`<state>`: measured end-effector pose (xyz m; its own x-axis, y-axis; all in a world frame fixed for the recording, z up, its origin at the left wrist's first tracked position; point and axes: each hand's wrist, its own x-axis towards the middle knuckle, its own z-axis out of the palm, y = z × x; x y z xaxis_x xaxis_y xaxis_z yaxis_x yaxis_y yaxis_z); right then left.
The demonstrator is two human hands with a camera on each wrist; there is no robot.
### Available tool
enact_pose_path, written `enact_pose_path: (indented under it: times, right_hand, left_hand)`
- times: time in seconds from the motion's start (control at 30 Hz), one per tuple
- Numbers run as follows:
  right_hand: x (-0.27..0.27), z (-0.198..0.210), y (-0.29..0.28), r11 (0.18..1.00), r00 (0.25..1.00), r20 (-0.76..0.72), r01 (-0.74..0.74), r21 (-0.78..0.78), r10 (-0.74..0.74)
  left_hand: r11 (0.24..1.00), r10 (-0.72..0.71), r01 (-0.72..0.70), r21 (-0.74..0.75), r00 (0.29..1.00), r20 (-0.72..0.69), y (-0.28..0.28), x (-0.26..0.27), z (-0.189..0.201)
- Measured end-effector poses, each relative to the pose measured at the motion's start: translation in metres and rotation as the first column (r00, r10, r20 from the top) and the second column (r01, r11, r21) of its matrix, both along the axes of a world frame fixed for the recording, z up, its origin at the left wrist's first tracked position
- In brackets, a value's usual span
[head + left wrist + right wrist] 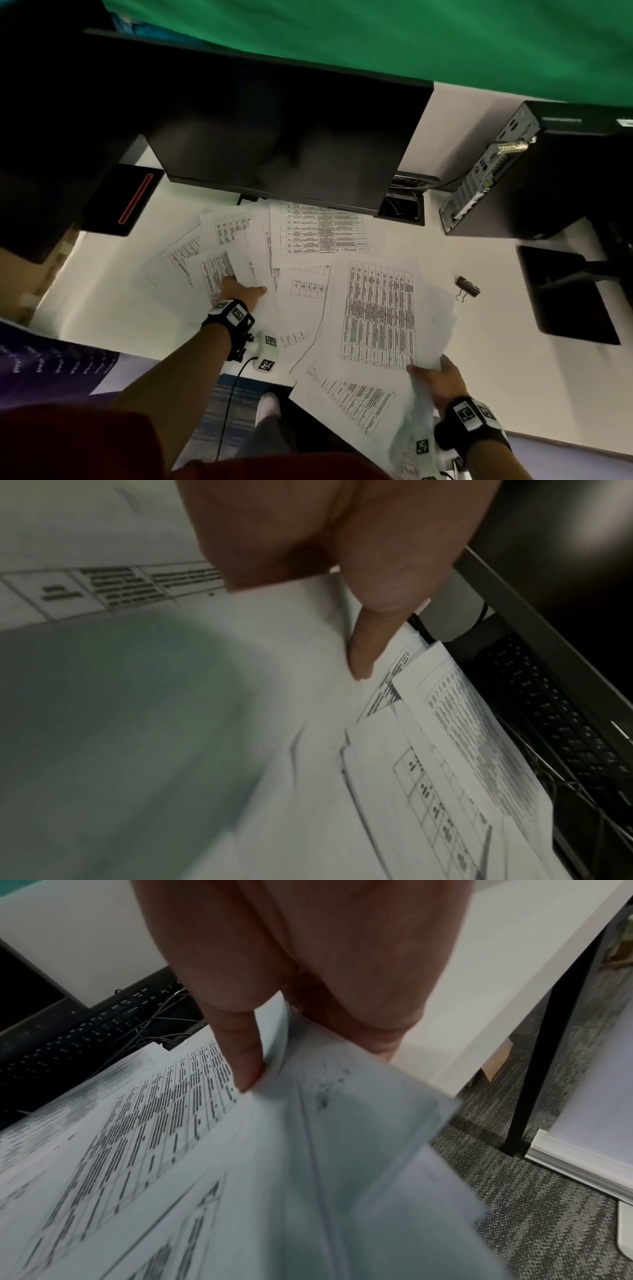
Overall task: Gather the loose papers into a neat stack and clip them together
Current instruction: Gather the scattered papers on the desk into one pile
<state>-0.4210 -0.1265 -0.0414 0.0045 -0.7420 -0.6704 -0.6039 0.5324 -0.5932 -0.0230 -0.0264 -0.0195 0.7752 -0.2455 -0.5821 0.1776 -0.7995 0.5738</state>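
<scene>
Right hand (436, 378) pinching papers (376, 308); left hand (239, 293) flat on sheets.

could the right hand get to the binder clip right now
Probably not yet. The right hand is pinching a bunch of papers at the desk's near edge. The binder clip lies uncovered on bare desk beyond it, so the path looks free once the papers are released.

The papers (376, 308) are thin matt white sheets with black printed tables, the tabletop (496, 359) is smooth and white with a matt finish, the binder clip (467, 287) looks like black metal with shiny wire handles, and the monitor (281, 137) has a dark glossy screen.
</scene>
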Motion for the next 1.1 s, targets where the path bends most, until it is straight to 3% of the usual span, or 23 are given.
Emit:
enact_pose_path:
  times: [0.07, 0.17, 0.27, 0.43, 0.5, 0.57, 0.67, 0.77, 0.83, 0.93, 1.0, 1.1]
  right_hand:
    - [-0.003, -0.003, -0.002, 1.000, 1.000, 0.016, 0.000, 0.031, 0.000]
    - [-0.002, -0.006, -0.005, 0.999, 0.997, 0.068, 0.033, 0.015, -0.034]
    - [0.000, -0.005, -0.005, 1.000, 1.000, 0.028, 0.007, -0.017, -0.007]
    - [-0.004, -0.012, -0.007, 1.000, 1.000, 0.023, -0.003, -0.013, 0.003]
    - [-0.002, -0.009, -0.006, 1.000, 0.999, 0.037, 0.002, -0.011, -0.002]
    - [-0.001, -0.004, -0.005, 1.000, 0.998, 0.065, 0.014, -0.021, -0.013]
    - [0.000, 0.006, -0.004, 1.000, 0.994, 0.108, 0.025, -0.011, -0.024]
    - [0.001, 0.011, -0.001, 0.999, 0.989, 0.142, 0.039, 0.010, -0.040]
    - [0.000, 0.014, 0.001, 1.000, 0.993, 0.117, 0.023, 0.004, -0.023]
    - [-0.003, 0.015, 0.004, 0.998, 0.989, 0.144, 0.037, 0.043, -0.043]
    - [-0.002, 0.016, 0.005, 0.992, 0.973, 0.209, 0.080, 0.096, -0.099]
    - [-0.005, 0.009, 0.001, 0.991, 0.977, 0.193, 0.074, 0.109, -0.095]
  left_hand:
    - [0.996, -0.092, 0.092, -0.002, 0.995, 0.034, 0.001, -0.006, 0.008]
    - [0.971, -0.239, 0.234, 0.045, 0.947, 0.216, 0.006, -0.010, 0.034]
    - [0.964, -0.262, 0.259, 0.061, 0.883, 0.390, 0.013, -0.002, 0.074]
    - [0.937, -0.324, 0.322, 0.132, 0.669, 0.669, 0.025, 0.023, 0.148]
    - [0.920, -0.313, 0.379, 0.096, 0.567, 0.762, 0.028, 0.023, 0.180]
    - [0.890, -0.295, 0.454, 0.035, 0.516, 0.804, 0.027, 0.015, 0.213]
    - [0.827, -0.253, 0.550, -0.114, 0.546, 0.799, 0.024, -0.004, 0.249]
    - [0.782, -0.179, 0.540, -0.312, 0.674, 0.716, 0.014, -0.016, 0.251]
    - [0.766, -0.206, 0.500, -0.404, 0.786, 0.583, 0.001, -0.020, 0.226]
    - [0.776, -0.339, 0.460, -0.430, 0.881, 0.330, -0.017, -0.034, 0.164]
    - [0.810, -0.437, 0.474, -0.344, 0.880, 0.183, -0.023, -0.053, 0.122]
    - [0.808, -0.565, 0.572, -0.144, 0.820, 0.089, -0.028, -0.083, 0.065]
